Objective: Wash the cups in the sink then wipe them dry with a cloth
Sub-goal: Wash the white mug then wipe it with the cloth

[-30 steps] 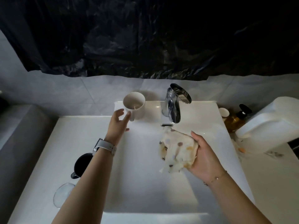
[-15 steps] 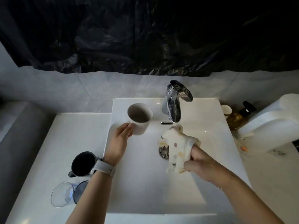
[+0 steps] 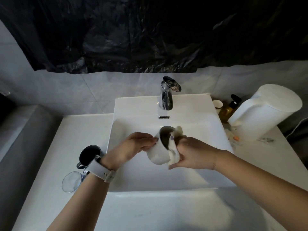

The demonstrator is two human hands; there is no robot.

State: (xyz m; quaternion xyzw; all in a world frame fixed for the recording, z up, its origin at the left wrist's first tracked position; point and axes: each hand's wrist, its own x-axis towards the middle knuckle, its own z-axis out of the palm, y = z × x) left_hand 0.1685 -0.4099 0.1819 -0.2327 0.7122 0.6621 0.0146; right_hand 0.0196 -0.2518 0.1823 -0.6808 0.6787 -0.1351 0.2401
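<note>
On the left counter, beside the sink (image 3: 126, 187), stand a clear glass (image 3: 70, 181) and a dark mug (image 3: 89, 155), both upright and untouched at this moment; whether they are already washed and dried, I cannot tell. Over the basin, the left hand (image 3: 131, 147) holds the white cup (image 3: 158, 150) by its side, fingers laid along the wall and curled behind it. That cup is tilted, mouth facing up and away toward the tap (image 3: 166, 94), its glazed outside plain white and its inside in shadow, so any remaining wetness cannot be judged. To its right, the right hand (image 3: 191, 154) grips a pale spotted cloth (image 3: 174, 155), which is pressed over the rim and partly tucked into the mouth. No water is visibly running. I judge this cup to be in the wiping stage, with the cloth working rim and inner wall; the outside and base likely remain, and possibly the other two vessels.
</note>
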